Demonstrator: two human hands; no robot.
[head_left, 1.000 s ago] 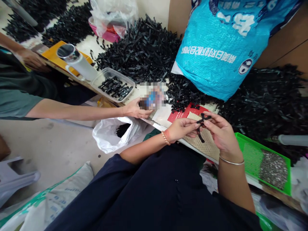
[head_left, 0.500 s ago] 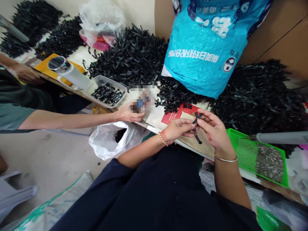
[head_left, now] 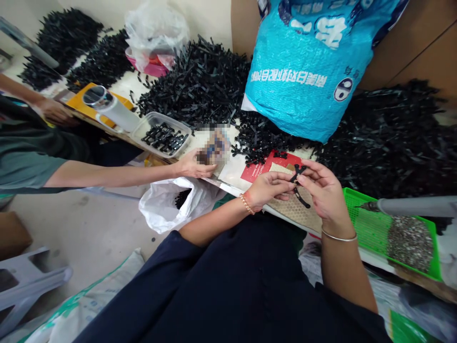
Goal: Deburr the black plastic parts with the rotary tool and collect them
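A slim black Y-shaped part (head_left: pixel 303 198) with round ends is held between both my hands. Its forked end points up and away, its single leg down toward me. My left hand (head_left: pixel 269 190), with a beaded bracelet on the wrist, pinches it from the left. From the right, my right hand (head_left: pixel 324 193), wearing a silver bangle, grips it with thumb and fingers near the fork. Beneath them lie a tan honeycomb-patterned mat (head_left: pixel 285 210) and a red printed sheet (head_left: pixel 257 167). Whether a small piece is also between the fingertips cannot be made out.
Heaps of similar black parts (head_left: pixel 200 81) cover the bench around a blue sack (head_left: pixel 303 71). At right, a grey pen-shaped tool (head_left: pixel 410 206) lies over a green basket (head_left: pixel 437 257) with small metal pieces (head_left: pixel 410 240). A co-worker's hand (head_left: pixel 196 164) is left, near a clear tub (head_left: pixel 143 136).
The view has shifted slightly. The black part has turned a little in my fingers, its lower leg swinging right. Both hands keep their hold.
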